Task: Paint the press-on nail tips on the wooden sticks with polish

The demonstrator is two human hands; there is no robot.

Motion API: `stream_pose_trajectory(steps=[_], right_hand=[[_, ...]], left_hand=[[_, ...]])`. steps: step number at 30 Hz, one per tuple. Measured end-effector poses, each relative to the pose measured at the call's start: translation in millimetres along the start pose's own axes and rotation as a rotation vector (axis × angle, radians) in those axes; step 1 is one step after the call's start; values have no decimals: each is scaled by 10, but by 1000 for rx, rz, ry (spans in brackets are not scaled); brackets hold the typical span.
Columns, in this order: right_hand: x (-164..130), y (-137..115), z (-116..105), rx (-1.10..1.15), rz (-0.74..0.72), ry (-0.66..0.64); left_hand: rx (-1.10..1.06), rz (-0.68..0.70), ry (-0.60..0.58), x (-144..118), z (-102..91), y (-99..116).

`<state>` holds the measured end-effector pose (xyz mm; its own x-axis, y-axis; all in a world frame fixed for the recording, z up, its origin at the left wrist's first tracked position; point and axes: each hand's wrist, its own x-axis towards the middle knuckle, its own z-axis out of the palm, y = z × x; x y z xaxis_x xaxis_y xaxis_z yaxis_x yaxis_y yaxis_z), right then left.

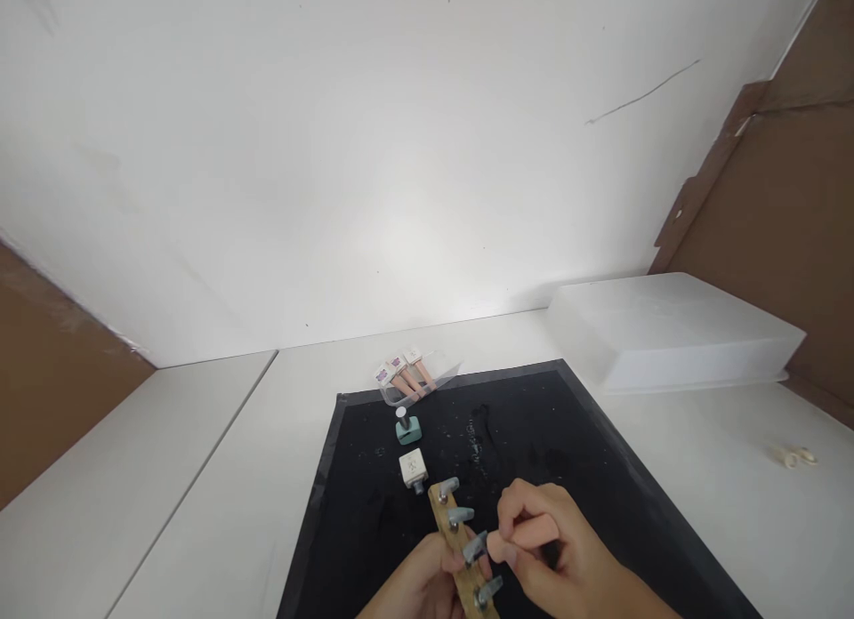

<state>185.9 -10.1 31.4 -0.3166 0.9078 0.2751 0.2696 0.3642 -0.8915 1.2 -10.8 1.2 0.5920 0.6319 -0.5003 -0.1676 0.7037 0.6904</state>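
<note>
Head view, lower centre of the frame. The left hand [417, 586] rises from the bottom edge, cut off below the knuckles, its fingers curled around the lower part of a narrow wooden strip [460, 548] that it holds tilted, the top leaning toward the upper left. The right hand [557, 548] enters from the lower right, fingers bent inward and closed in a pinch with the thumb stretched leftward; its fingertips meet at the third wing nut [475, 548] of four grey metal wing nuts spaced along the strip. Whether the pinch grips the nut itself or a small part behind it cannot be made out. The strip's lower end runs out of the frame, and its back face is hidden.

Both hands hover above a black mat [534, 423], matte and flecked with pale specks, lying on a white table [220, 477]. Just above the strip on the mat stands a cream cube block [412, 467] with a bolt stub, and beyond it a teal block [407, 429] carrying an upright bolt. At the mat's far edge lies a clear packet of pink-handled pieces [408, 376], their detail too small to read. A white plastic lid-like tray [667, 334] rests at the right, against brown board panels [787, 201].
</note>
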Motion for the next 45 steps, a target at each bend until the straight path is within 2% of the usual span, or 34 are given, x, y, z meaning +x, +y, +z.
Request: stream_pose_trajectory(steps=[6,13,20,24,28,45], right_hand=[[42,6,4,-14,7,36],[26,93,17,113,27,103],[-32,24,-20,164,69,0],[-37,0,0,103,137,4],[4,2,-3,56,96,-30],[45,123,68,115,39,95]], left_hand=[[18,-18,-13,5,-76,-71],[2,-11,-12,-1,-98,-94],[-40,-26,28,-6,-73,-80],[-42,-33,36,9,-74,-89],[-46,-28,24,49,-83,-124],[-41,-6,42,75,-187,-241]])
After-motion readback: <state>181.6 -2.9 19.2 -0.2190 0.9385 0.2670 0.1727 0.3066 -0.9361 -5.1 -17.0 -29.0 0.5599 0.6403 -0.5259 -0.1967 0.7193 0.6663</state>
